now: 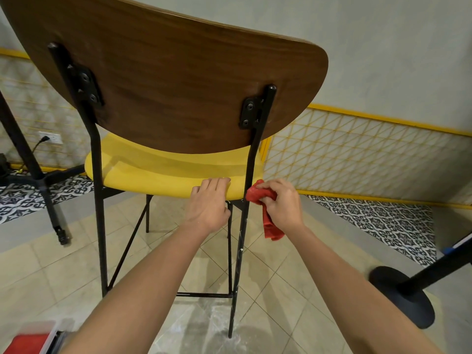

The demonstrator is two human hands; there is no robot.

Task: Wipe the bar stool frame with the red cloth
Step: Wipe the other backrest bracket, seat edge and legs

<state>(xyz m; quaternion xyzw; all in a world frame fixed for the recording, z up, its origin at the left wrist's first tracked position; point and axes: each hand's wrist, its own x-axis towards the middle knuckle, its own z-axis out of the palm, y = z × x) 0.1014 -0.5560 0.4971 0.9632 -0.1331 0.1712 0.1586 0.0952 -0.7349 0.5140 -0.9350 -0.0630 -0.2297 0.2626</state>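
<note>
The bar stool stands before me, seen from behind: a brown wooden backrest point(178, 80), a yellow seat point(143, 175) and a thin black metal frame point(97, 200). My left hand point(210, 203) rests on the rear edge of the seat, fingers laid over the cushion and thumb under it. My right hand point(279, 201) grips the red cloth point(265, 205) and presses it against the right rear upright point(251, 159) just below seat level. A tail of the cloth hangs down under the hand.
A black table leg with a caster point(55, 215) stands at the left. At the right stands a black round pedestal base point(406, 295). A red-filled plastic box point(30, 338) sits at the bottom left. The floor is tiled, and the wall behind carries yellow lattice panels.
</note>
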